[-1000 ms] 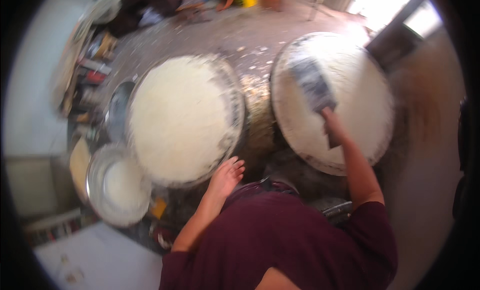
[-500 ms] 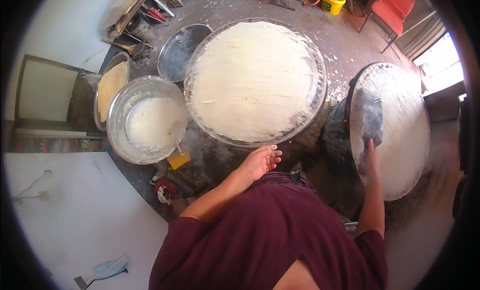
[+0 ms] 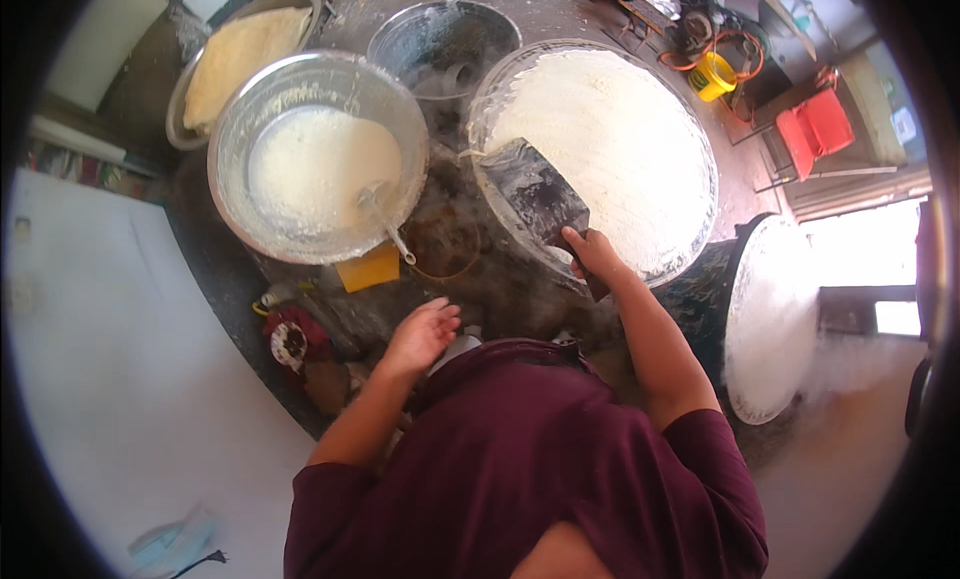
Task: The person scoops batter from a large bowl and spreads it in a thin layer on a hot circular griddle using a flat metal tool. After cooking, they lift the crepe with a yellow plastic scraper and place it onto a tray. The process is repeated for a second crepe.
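My right hand (image 3: 597, 259) grips the handle of a wide, dark scraper (image 3: 537, 191) smeared with pale batter. Its blade lies over the near left edge of a large round griddle (image 3: 712, 207) covered by a pale, spread layer of batter (image 3: 625, 159). A small pale strip (image 3: 472, 153) sticks out at the blade's far left corner. My left hand (image 3: 424, 335) hangs in front of my waist, holding nothing, its fingers loosely bent and apart. Left of the griddle stands a big metal basin (image 3: 232, 214) of creamy batter, with a metal ladle (image 3: 390, 224) leaning in it.
A second round griddle (image 3: 775, 319) with a pale layer is at the right, steam near it. Behind the basin are a metal tub (image 3: 445, 44) and a pan with folded tan sheets (image 3: 245, 64). Farther off stand a yellow bucket (image 3: 712, 77) and a red chair (image 3: 815, 129).
The scraper in my right hand has gone from the right griddle to the left edge of the middle one. My left hand has moved left. The view has turned as well.
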Motion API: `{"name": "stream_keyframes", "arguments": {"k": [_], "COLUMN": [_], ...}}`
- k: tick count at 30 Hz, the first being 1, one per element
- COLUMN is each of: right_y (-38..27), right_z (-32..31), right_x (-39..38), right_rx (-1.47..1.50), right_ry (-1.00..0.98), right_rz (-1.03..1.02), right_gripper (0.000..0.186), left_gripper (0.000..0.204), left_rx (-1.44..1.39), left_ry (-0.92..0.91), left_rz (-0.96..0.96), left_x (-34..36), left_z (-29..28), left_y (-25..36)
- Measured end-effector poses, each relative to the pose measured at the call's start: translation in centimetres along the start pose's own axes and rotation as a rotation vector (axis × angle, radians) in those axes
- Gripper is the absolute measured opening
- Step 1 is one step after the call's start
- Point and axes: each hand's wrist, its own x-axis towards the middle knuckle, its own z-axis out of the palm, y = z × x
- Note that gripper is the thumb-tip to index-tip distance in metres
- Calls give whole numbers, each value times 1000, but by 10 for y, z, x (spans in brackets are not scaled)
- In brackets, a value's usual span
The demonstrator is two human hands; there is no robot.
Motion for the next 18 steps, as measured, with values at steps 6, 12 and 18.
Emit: {"name": "stream_keyframes", "arguments": {"k": [6,12,18], "right_y": [38,80,45], "right_z": [-25,-61,-63], "right_x": [-35,-83,-78], "right_rx": [-130,-207,-92], "right_ry": [57,-120,-453], "right_rz": [113,6,-188], "right_gripper": [55,51,65], "left_gripper": [25,27,34], "left_rx": [-262,-450,-469], "left_ry": [136,57,104], "left_rz": [31,194,214], "left_x": [-16,1,-10], "left_z": [-58,-46,-31], "left_y": [-1,-8,-16]}}
